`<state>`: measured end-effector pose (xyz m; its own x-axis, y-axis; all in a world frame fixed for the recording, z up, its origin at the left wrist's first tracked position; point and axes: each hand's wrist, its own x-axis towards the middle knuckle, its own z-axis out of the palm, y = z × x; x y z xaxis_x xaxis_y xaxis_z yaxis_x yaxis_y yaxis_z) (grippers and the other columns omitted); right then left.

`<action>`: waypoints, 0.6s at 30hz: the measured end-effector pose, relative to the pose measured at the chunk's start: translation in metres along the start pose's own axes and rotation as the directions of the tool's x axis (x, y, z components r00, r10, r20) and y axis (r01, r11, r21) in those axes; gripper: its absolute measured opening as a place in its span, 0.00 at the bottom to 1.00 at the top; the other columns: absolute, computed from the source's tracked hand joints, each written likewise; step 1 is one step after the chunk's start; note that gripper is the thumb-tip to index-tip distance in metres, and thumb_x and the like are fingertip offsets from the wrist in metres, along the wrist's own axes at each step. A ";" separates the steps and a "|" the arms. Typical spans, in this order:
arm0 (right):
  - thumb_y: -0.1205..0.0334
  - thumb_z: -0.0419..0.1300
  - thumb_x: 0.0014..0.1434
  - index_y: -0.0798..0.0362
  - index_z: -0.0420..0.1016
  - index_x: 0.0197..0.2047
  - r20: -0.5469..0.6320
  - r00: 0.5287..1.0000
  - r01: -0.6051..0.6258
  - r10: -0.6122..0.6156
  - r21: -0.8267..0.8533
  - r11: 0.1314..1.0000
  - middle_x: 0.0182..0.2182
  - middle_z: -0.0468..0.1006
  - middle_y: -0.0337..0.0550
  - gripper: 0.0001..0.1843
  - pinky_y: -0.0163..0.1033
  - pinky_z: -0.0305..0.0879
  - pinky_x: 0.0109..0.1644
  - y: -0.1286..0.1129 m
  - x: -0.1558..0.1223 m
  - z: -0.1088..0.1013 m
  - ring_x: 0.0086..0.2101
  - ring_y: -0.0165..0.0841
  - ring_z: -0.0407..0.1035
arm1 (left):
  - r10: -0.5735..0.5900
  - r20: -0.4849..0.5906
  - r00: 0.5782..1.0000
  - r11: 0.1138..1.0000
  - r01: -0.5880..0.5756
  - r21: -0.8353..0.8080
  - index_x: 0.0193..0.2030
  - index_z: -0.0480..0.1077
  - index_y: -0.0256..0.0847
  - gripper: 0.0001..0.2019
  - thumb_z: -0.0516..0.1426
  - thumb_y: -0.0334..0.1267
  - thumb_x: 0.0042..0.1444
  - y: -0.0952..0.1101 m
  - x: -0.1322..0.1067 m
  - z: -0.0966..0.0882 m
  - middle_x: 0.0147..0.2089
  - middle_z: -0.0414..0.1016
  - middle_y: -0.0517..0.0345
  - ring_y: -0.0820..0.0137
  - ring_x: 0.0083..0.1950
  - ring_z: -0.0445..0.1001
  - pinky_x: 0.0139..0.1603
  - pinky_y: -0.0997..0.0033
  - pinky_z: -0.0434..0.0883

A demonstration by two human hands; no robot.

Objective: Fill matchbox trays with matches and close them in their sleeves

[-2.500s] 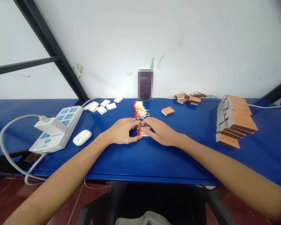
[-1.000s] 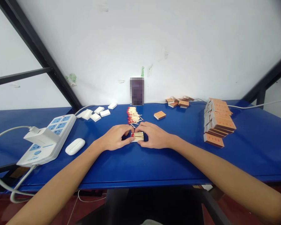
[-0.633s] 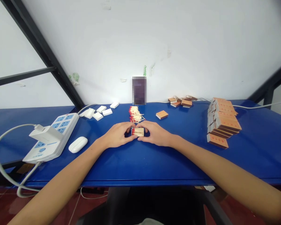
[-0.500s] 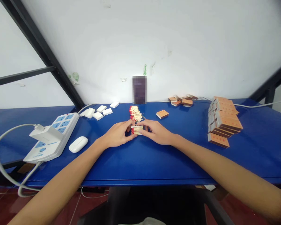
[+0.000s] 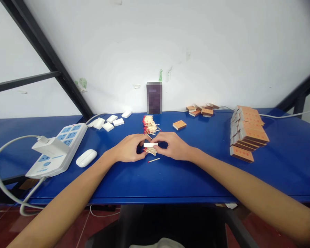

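Note:
Between my two hands a small white matchbox tray (image 5: 150, 145) stands tipped on its side, its long wall facing me. Wooden matches (image 5: 151, 151) with red heads stick out below it toward the table. My right hand (image 5: 172, 146) pinches the tray's right end with thumb and fingers. At the left end my left hand (image 5: 130, 147) curls its fingers behind the tray, its thumb by the red match heads. One single match (image 5: 153, 160) lies on the blue table in front. Just behind the hands is a loose pile of matches (image 5: 150, 124).
White empty trays (image 5: 108, 127) lie at the back left, near a power strip (image 5: 73, 132) and a white earbud case (image 5: 86, 158). One orange matchbox (image 5: 179, 125) lies right of the pile. Stacked matchboxes (image 5: 250, 127) stand at the right; several sleeves (image 5: 207, 112) lie at the back.
The tray, earlier lying with its matches facing up, has been tipped on its side. Its matches have slid out in front, and one lies apart on the table.

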<state>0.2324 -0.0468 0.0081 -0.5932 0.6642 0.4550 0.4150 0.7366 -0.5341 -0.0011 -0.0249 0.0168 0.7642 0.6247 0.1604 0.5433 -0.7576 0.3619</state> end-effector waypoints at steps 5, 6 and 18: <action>0.66 0.59 0.60 0.51 0.76 0.43 0.013 0.999 0.031 -0.031 -0.010 0.999 0.38 0.79 0.44 0.08 0.41 0.67 0.46 0.000 -0.001 -0.001 0.40 0.35 0.72 | 0.027 0.033 0.999 0.999 -0.028 0.026 0.51 0.68 0.43 0.19 0.60 0.47 0.55 0.003 0.000 -0.004 0.35 0.70 0.60 0.67 0.36 0.68 0.39 0.68 0.65; 0.65 0.59 0.59 0.52 0.75 0.43 0.008 1.000 0.023 -0.023 -0.001 1.000 0.38 0.78 0.44 0.08 0.41 0.67 0.46 0.000 -0.001 -0.001 0.40 0.35 0.71 | 0.031 0.036 0.999 0.999 -0.033 0.030 0.52 0.68 0.43 0.20 0.60 0.49 0.55 0.004 0.000 -0.005 0.36 0.71 0.59 0.66 0.37 0.69 0.40 0.68 0.65; 0.64 0.60 0.58 0.53 0.70 0.38 -0.110 0.992 -0.035 0.054 0.166 0.985 0.36 0.76 0.41 0.04 0.38 0.70 0.41 0.002 0.000 -0.001 0.35 0.30 0.70 | -0.057 0.073 0.996 0.998 0.054 0.034 0.57 0.69 0.40 0.36 0.61 0.65 0.50 0.006 0.001 -0.006 0.52 0.75 0.48 0.57 0.49 0.73 0.50 0.62 0.67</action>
<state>0.2338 -0.0454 0.0073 -0.4900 0.7132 0.5012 0.3154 0.6811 -0.6608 0.0005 -0.0276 0.0244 0.7556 0.6511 0.0724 0.5953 -0.7285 0.3390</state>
